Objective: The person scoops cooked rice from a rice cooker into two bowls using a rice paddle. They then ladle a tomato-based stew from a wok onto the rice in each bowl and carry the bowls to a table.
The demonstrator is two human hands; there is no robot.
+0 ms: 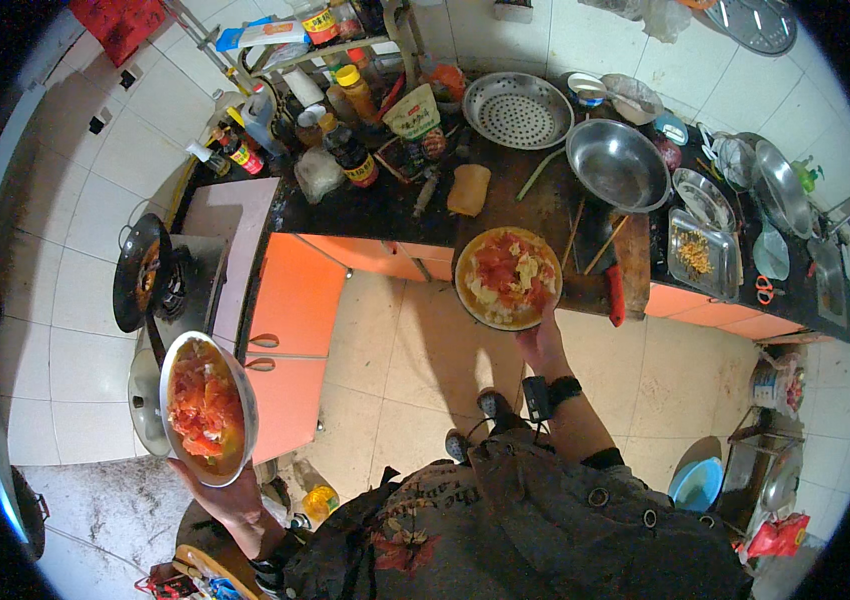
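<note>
My left hand (pixel 233 502) holds a white bowl (pixel 208 409) from below, heaped with chopped tomato in liquid. The bowl is beside the stove, close to the handle of a black wok (pixel 138 274) that has some food in it. With my right hand (pixel 542 341) I grip the near rim of a second bowl (pixel 509 278), filled with tomato pieces and pale yellowish chunks in liquid. That one is at the front edge of the worktop, left of a wooden board (pixel 492 202) with a red-handled knife (pixel 614 295) and chopsticks (pixel 606 244).
Sauce bottles (pixel 350 150) crowd the back left corner. A perforated steel basin (pixel 518 111) and a plain steel basin (pixel 617 165) stand behind the board. Further right are a steel tray (pixel 704 255) and orange-handled scissors (pixel 765 289). Orange cabinets (pixel 296 292) lie below.
</note>
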